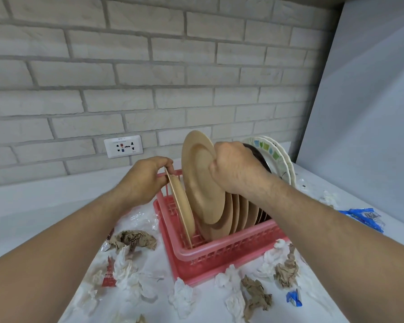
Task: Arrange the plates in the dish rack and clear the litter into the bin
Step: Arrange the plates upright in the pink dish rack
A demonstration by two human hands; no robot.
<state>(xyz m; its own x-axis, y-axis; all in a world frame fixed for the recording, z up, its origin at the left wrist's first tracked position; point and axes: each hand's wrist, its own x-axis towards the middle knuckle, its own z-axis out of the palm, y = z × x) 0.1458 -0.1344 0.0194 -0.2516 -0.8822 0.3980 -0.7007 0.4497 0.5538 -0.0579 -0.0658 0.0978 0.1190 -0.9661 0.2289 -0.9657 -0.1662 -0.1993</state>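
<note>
A pink plastic dish rack [222, 255] stands on the white counter. Several tan plates [239, 212] stand upright in it, with a dark plate and white patterned plates [276, 157] behind them. My right hand [237, 167] grips the rim of a large tan plate [201, 180], raised and tilted above the row. My left hand [149, 177] pinches the top edge of another tan plate [182, 208] that stands at the rack's left end. Crumpled brown paper [134, 238] and white tissues [126, 269] lie around the rack.
A brick wall with a white socket [123, 146] is behind the counter. Blue wrappers [364, 216] lie at the right, clear plastic [142, 217] left of the rack, more brown paper [257, 297] and tissues in front. A grey panel rises at the right. No bin is in view.
</note>
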